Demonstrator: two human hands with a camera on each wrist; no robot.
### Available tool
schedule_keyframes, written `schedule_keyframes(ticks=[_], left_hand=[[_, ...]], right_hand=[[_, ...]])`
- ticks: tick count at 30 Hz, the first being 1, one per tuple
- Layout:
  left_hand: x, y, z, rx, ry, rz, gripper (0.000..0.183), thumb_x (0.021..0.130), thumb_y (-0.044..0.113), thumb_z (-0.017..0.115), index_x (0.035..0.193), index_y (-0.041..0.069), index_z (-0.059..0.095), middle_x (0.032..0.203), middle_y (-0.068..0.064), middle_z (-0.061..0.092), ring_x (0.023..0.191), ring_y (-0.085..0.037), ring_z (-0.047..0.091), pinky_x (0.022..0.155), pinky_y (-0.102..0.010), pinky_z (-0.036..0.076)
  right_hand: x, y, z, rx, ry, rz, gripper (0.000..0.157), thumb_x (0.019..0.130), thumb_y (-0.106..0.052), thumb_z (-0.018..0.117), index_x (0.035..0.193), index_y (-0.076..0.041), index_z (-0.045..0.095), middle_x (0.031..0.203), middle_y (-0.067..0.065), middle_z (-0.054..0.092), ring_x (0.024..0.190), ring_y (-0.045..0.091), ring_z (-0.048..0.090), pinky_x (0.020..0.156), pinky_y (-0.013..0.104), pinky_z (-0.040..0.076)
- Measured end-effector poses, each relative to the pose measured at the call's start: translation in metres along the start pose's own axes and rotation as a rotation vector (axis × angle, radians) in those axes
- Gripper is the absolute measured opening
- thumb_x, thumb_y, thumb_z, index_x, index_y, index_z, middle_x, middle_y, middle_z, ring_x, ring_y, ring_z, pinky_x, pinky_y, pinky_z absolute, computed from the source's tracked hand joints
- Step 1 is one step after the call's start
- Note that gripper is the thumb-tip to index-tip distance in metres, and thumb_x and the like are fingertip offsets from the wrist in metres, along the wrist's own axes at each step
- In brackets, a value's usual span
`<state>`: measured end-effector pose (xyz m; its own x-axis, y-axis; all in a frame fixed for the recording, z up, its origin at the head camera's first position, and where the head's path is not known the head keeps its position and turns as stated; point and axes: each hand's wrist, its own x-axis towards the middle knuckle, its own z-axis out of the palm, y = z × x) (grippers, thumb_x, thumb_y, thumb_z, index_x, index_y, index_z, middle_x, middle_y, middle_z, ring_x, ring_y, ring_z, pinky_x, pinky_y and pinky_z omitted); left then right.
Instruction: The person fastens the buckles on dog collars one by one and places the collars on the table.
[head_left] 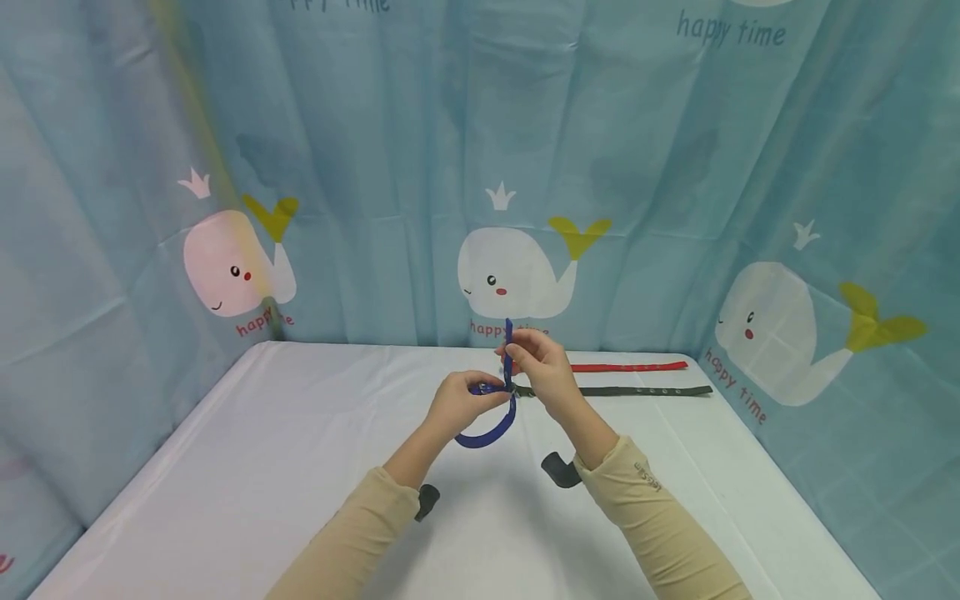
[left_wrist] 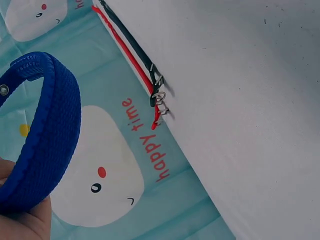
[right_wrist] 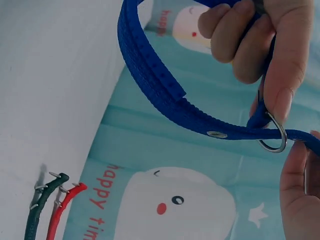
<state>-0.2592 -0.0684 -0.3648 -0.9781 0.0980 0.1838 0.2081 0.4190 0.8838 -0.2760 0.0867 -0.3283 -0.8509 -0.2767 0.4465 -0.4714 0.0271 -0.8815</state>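
A blue collar [head_left: 487, 437], bent into a loop, is held up between my two hands above the white table. My left hand [head_left: 461, 404] pinches it by the metal ring [right_wrist: 285, 140], thumb right at the ring, the other fingers curled. With thumb and fingertips, my right hand [head_left: 547, 371] grips the collar's narrow strap, whose end points upward. In the right wrist view the strap runs through the ring, and a metal eyelet [right_wrist: 217, 134] shows on it. The loop [left_wrist: 62, 120] hangs in front of the left hand in the left wrist view.
A red collar [head_left: 630, 367] and a dark green collar [head_left: 622, 391] lie stretched out side by side at the table's back right, buckles toward the middle. A blue whale-print curtain [head_left: 375, 167] surrounds the white table [head_left: 300, 467]. Dark curved pieces [head_left: 561, 471] show beside both forearms.
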Motion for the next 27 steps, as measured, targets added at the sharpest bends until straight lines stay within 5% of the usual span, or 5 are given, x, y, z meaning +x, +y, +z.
schedule_keyframes(ticks=[12,19,23,27], left_hand=[[-0.006,0.005,-0.004,0.122,0.043,-0.017,0.036,0.074,0.034,0.075,0.102,0.014,0.067,0.097,-0.002,0.067,0.088,-0.020,0.061,0.073,-0.036,0.049],[-0.010,0.008,-0.002,0.277,0.092,0.021,0.035,0.072,0.042,0.074,0.093,0.015,0.068,0.090,0.000,0.067,0.083,-0.019,0.061,0.065,-0.031,0.046],[-0.010,0.003,-0.003,0.174,0.082,0.048,0.028,0.075,0.031,0.074,0.093,0.010,0.068,0.089,-0.003,0.067,0.082,-0.019,0.061,0.068,-0.031,0.050],[-0.010,-0.004,-0.004,0.061,0.080,0.047,0.029,0.078,0.025,0.073,0.099,0.006,0.066,0.089,-0.005,0.066,0.082,-0.018,0.061,0.072,-0.032,0.051]], right_hand=[[-0.005,0.000,-0.004,-0.035,-0.067,-0.007,0.028,0.091,-0.011,0.056,0.114,0.004,0.054,0.102,0.022,0.061,0.100,0.039,0.056,0.082,0.033,0.050],[-0.006,0.002,-0.001,0.003,-0.046,-0.004,0.027,0.091,-0.011,0.056,0.114,0.004,0.055,0.103,0.022,0.061,0.095,0.022,0.061,0.080,0.037,0.051],[-0.006,0.004,-0.003,0.031,-0.019,-0.003,0.027,0.088,-0.010,0.060,0.110,0.005,0.055,0.102,0.021,0.062,0.090,0.017,0.062,0.078,0.034,0.052],[-0.007,0.006,-0.008,0.028,0.024,-0.021,0.028,0.086,-0.009,0.063,0.107,0.007,0.056,0.099,0.018,0.063,0.092,0.027,0.062,0.079,0.031,0.051]])
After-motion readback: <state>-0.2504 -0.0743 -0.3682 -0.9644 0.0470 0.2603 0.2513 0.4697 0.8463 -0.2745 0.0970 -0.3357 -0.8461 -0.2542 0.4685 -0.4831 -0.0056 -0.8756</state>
